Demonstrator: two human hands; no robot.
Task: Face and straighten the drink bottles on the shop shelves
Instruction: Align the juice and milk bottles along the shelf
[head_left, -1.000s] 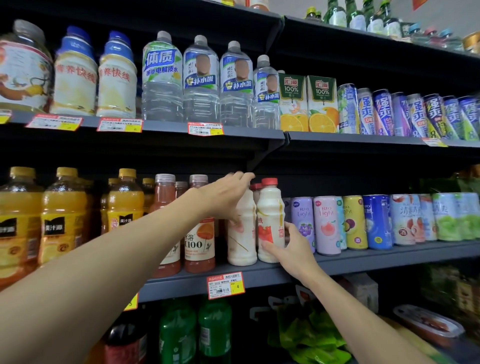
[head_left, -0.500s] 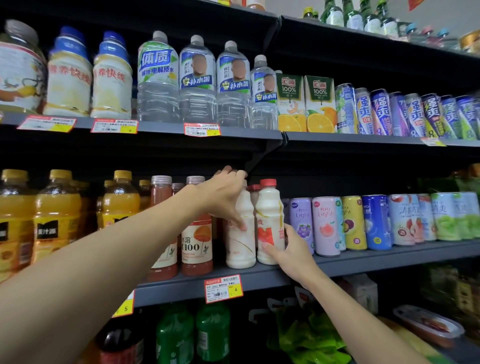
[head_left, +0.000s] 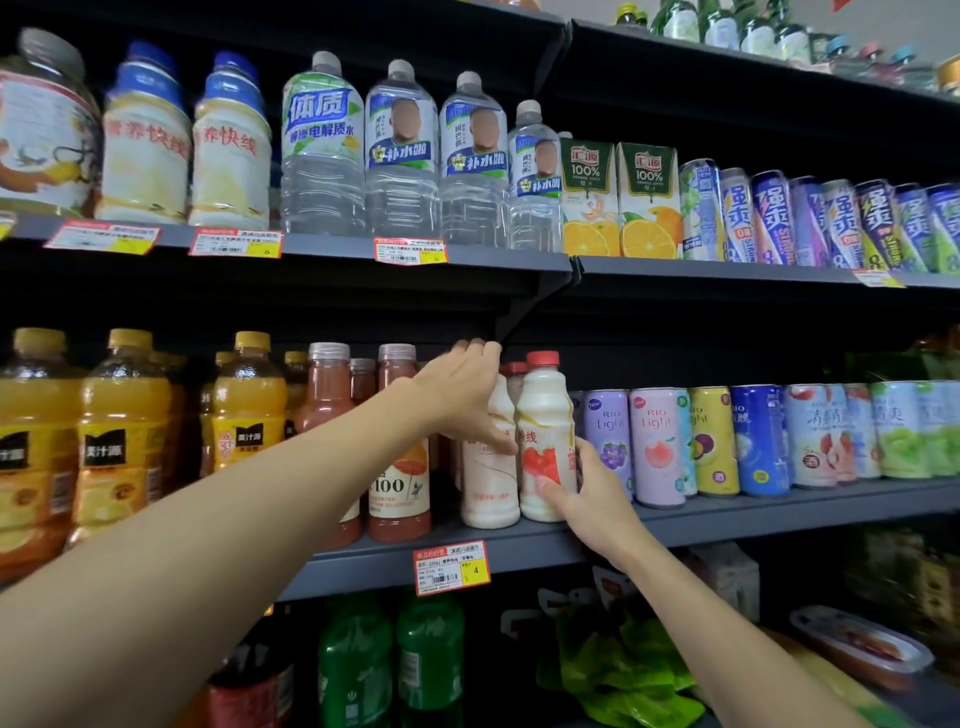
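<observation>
- Since the frame a moment ago, the left hand (head_left: 460, 397) has kept its place over the top of the left white bottle (head_left: 488, 488). The right hand (head_left: 584, 493) has slid a little higher on the red-capped white bottle (head_left: 545, 410).
- Left hand: the fingers curl over the hidden cap and the thumb presses down the front, so it grips that bottle. The bottle stands directly above the price tag (head_left: 451, 567), at the front of the shelf (head_left: 779, 506).
- Red-capped white bottle: just above and right of the price tag, upright, touching its twin, with its strawberry picture turned nearly forward.
- Right hand: the thumb lies on the label front and the fingers wrap round the far side, holding the lower body.
- Handling, as I judge it: these look like full plastic bottles, moderately heavy and stiff at shoulder and base. The glossy sleeve may slip, and the tall narrow shape tips easily. Turn them from low on the body while steadying the top.
- Further right of the price tag, the pastel cans (head_left: 657, 447) stand just beside and are easily knocked.
</observation>
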